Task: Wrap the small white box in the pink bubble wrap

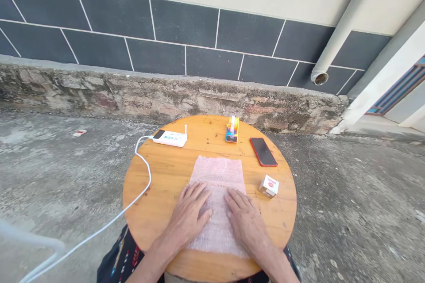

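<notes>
A sheet of pinkish bubble wrap (219,225) lies flat on the round wooden table (156,203), its far part a separate-looking band beyond a crosswise edge. My left hand (191,212) rests on its left side, palm down, fingers stretched forward and thumb apart. On the right side my right hand (244,219) lies flat too, fingers extended. Neither hand grips anything. Nearest to the right hand stands a small white box (269,186) with red print on top.
At the back are a tape dispenser (232,129) in yellow and blue and a white device (170,138) with a short upright piece. Its white cable (149,172) runs off the table's left edge. A red-edged phone (263,151) lies at right. Beyond stands a tiled wall (212,64).
</notes>
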`<state>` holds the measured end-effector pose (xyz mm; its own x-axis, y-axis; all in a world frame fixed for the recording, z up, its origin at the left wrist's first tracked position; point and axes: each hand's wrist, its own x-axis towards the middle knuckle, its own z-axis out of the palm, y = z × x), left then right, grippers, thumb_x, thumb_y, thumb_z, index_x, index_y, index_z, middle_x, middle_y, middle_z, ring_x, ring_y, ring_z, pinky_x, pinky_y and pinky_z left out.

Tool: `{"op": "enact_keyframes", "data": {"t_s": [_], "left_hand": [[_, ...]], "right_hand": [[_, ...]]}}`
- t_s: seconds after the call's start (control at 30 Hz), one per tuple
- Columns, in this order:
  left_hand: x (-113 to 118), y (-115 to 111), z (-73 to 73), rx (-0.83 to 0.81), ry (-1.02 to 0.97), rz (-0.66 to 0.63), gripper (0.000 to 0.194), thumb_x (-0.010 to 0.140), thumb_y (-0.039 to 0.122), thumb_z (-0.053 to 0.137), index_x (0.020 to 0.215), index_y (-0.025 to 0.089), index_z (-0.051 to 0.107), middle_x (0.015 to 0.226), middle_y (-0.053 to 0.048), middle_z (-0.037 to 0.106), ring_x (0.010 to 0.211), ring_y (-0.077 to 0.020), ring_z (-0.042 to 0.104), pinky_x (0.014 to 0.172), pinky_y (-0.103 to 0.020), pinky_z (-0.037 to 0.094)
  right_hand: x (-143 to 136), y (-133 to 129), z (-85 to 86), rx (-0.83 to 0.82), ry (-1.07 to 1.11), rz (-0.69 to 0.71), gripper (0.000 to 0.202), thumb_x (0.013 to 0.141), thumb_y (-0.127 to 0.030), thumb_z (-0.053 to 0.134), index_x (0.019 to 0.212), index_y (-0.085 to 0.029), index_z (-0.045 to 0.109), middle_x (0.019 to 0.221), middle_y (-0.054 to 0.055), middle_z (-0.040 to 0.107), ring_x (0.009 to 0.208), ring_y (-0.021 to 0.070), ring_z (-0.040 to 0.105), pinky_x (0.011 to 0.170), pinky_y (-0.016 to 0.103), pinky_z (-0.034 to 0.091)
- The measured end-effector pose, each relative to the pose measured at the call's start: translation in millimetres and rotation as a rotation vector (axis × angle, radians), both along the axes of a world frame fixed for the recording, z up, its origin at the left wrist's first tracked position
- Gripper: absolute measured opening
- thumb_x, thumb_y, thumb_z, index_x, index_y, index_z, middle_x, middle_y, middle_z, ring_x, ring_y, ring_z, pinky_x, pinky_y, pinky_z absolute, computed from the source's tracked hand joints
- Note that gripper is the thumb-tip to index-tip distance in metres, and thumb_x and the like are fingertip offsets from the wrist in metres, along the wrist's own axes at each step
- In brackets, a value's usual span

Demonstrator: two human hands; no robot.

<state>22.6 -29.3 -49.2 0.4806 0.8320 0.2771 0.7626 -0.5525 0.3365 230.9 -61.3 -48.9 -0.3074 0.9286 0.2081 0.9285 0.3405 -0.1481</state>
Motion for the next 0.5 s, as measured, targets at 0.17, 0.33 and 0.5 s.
{"op": "enact_keyframes", "data": {"t_s": [0.17, 0.33, 0.5], "left_hand": [[-5.5, 0.1, -5.3, -0.009, -0.042, 0.003, 0.043, 0.082, 0.027, 0.056, 0.124, 0.023, 0.054, 0.142, -0.007, 0.046, 0.132, -0.0284, 0.037, 0.112, -0.052, 0.026], [-4.9, 1.5, -6.7, -0.019, -0.05, 0.001, 0.046, 0.082, 0.027, 0.056, 0.127, 0.023, 0.053, 0.143, -0.006, 0.046, 0.133, -0.028, 0.036, 0.112, -0.052, 0.026], [-4.4, 0.3, -1.7, -0.064, -0.057, 0.005, 0.049, 0.078, 0.026, 0.06, 0.126, 0.022, 0.054, 0.143, -0.006, 0.046, 0.134, -0.0279, 0.036, 0.113, -0.051, 0.024]], "right_hand": [[25.7, -9.5, 6.2, 0.092, -0.041, -0.141, 0.04, 0.089, -0.011, 0.035, 0.12, -0.013, 0.061, 0.129, 0.014, 0.059, 0.119, 0.027, 0.054, 0.098, 0.044, 0.045], [-20.9, 15.3, 17.2, 0.034, -0.026, 0.055, 0.045, 0.088, -0.01, 0.042, 0.131, -0.02, 0.052, 0.141, 0.007, 0.049, 0.129, 0.0251, 0.044, 0.103, 0.042, 0.04], [-19.7, 38.9, 18.1, 0.027, -0.044, -0.016, 0.036, 0.09, -0.015, 0.043, 0.123, -0.018, 0.058, 0.133, 0.01, 0.056, 0.124, 0.026, 0.049, 0.102, 0.045, 0.04]]}}
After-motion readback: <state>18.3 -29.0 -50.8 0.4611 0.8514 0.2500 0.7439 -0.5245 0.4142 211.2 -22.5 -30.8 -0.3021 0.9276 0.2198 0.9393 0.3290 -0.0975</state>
